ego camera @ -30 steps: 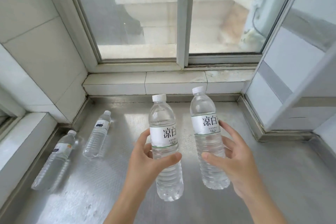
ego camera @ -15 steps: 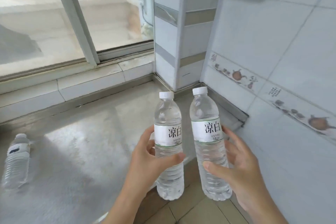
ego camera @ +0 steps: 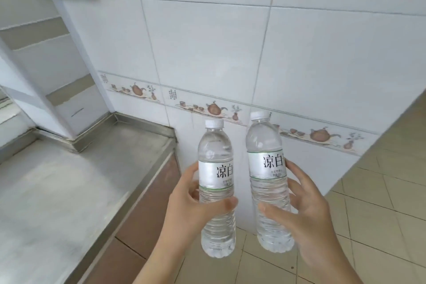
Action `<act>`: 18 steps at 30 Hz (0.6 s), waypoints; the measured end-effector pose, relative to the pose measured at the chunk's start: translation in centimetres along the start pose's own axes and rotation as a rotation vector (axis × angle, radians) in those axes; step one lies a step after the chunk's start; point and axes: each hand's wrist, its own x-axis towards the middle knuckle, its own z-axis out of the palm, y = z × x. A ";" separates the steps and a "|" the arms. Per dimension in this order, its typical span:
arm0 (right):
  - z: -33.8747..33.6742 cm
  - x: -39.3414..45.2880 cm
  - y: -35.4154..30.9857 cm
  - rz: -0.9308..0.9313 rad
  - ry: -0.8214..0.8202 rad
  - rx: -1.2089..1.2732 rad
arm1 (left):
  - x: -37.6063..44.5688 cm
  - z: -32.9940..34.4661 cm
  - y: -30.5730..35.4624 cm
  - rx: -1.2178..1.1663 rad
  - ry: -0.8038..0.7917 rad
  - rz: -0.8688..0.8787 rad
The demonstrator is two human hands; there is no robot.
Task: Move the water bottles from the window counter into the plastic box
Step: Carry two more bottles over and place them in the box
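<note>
Left hand (ego camera: 191, 212), right hand (ego camera: 306, 217): bare, no gloves, rings, watch; forearms bare, no sleeves visible.

two bottles (ego camera: 216, 189) side by side, counter (ego camera: 57, 191) left, wall (ego camera: 207, 53) behind

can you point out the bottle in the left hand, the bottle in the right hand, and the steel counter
bottle in the left hand (ego camera: 208, 175): head view, on its white label.
bottle in the right hand (ego camera: 265, 163): head view, on its white label.
steel counter (ego camera: 69, 182): head view, on its bare top surface.

Head-worn view, angled down, close above counter (ego camera: 69, 191) edge and floor (ego camera: 380, 214)
</note>
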 end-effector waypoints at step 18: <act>-42.8 -2.1 0.9 0.055 0.518 -0.033 | 2.4 45.8 5.3 0.052 -0.521 -0.002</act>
